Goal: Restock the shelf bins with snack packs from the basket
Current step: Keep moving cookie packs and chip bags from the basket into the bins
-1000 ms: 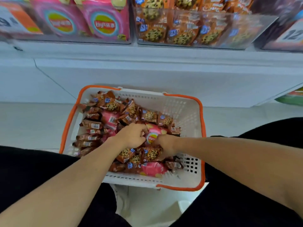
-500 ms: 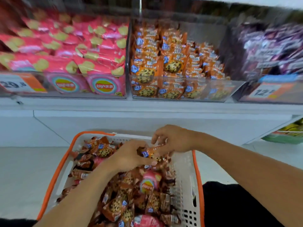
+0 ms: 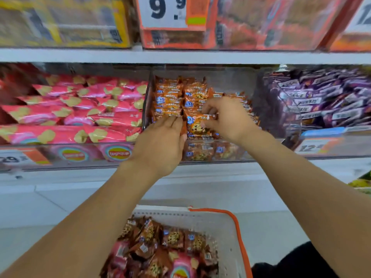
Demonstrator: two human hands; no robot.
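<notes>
Right grip (image 3: 226, 119): my fingers pinch an orange cookie pack (image 3: 197, 125) at its right end, over the middle bin (image 3: 200, 155).
Left grip (image 3: 160, 145): my fingers lie straight against the pack's left side.
Left bin: pink chip bags (image 3: 80, 113).
Right bin: purple packs (image 3: 321, 101).
Basket (image 3: 226, 233): near, below, with cookie packs inside.

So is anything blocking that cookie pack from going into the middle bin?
Nothing visible does. The right hand pinches the cookie pack already over the clear front wall of the middle bin, right above the packs stacked there. The left hand rests beside it, not across its path.
</notes>
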